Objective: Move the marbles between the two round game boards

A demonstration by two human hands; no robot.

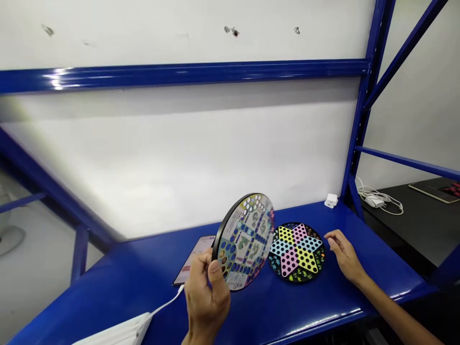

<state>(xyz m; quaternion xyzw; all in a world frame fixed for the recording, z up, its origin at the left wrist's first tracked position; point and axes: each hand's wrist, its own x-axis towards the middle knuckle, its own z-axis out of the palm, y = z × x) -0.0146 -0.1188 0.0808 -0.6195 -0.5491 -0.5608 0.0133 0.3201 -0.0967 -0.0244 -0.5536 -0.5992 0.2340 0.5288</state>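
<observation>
Black-rimmed disc [246,242] tilted in gripping left hand [206,297]; right hand [345,254] slack beside star board [296,251]

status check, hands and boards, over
Left hand grips round board, tilted up off shelf. Right hand open beside star board, not holding it. Phone behind round board.

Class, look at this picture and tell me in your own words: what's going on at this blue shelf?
A person's left hand grips a round game board at its lower edge, holding it tipped up so its printed face shows. Next to it, a star-patterned board lies flat on the blue shelf. The right hand is open, just right of the star-patterned board and holding nothing. A phone lies behind the raised board, and a white cable runs toward it.
</observation>
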